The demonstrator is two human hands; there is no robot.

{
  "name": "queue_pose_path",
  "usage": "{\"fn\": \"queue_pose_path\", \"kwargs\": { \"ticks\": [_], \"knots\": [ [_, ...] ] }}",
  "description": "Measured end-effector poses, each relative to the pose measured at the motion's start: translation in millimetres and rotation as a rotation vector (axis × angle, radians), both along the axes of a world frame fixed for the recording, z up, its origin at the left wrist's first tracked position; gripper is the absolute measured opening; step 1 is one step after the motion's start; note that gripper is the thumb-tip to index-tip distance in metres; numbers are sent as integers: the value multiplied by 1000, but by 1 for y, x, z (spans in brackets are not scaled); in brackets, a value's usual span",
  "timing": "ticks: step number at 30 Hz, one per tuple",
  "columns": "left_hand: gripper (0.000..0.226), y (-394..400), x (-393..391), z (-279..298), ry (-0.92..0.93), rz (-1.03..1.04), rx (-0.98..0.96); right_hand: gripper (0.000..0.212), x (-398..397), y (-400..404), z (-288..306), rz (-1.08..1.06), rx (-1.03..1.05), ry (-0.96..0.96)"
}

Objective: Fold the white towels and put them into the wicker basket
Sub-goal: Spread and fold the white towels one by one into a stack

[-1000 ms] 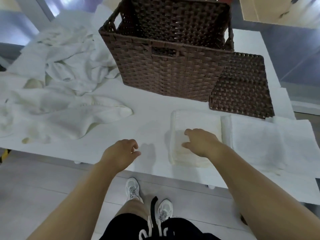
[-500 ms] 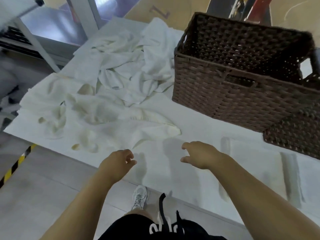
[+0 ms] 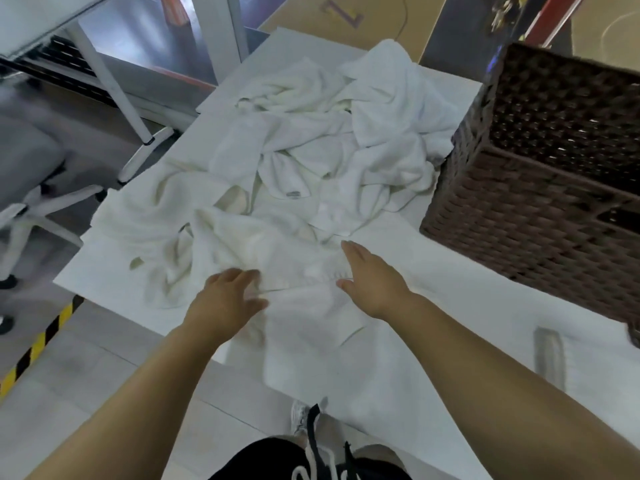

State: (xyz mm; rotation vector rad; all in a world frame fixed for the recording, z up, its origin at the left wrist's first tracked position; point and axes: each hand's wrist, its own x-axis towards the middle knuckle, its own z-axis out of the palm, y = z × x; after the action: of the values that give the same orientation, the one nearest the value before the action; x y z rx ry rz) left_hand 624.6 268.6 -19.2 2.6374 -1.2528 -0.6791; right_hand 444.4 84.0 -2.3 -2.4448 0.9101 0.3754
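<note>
Both arms reach forward over the near edge of the white table [image 3: 433, 244]. The left hand [image 3: 230, 297] and right hand [image 3: 372, 284] lie apart with fingers extended and loose, each resting on the nearest white towel [image 3: 304, 299], which hangs over the table's near edge. Behind it sits a crumpled pile of white towels [image 3: 329, 147], reaching to the table's left and far edges and touching the wicker basket [image 3: 540, 202] at the right. The basket's inside looks dark; I cannot tell what it holds. Bare tabletop shows between the right hand and the basket
</note>
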Motion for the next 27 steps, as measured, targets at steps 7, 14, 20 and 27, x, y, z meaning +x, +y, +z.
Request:
{"fn": "queue_pose_path", "kwargs": {
  "ticks": [7,14,20,27],
  "knots": [
    [48,3,7,-3,106,48,-111,59,-6,3,-25,-21,33,182],
    [11,-7,17,-11,-18,-137,-290,25,-36,-4,-11,-347,50,1],
    [18,-40,-11,18,-33,-192,-216,31,-79,-31,10,-679,-308,-141],
    [26,-82,-45,28,121,-416,-78,35,-121,-28,17,-865,-253,-206]
  ]
}}
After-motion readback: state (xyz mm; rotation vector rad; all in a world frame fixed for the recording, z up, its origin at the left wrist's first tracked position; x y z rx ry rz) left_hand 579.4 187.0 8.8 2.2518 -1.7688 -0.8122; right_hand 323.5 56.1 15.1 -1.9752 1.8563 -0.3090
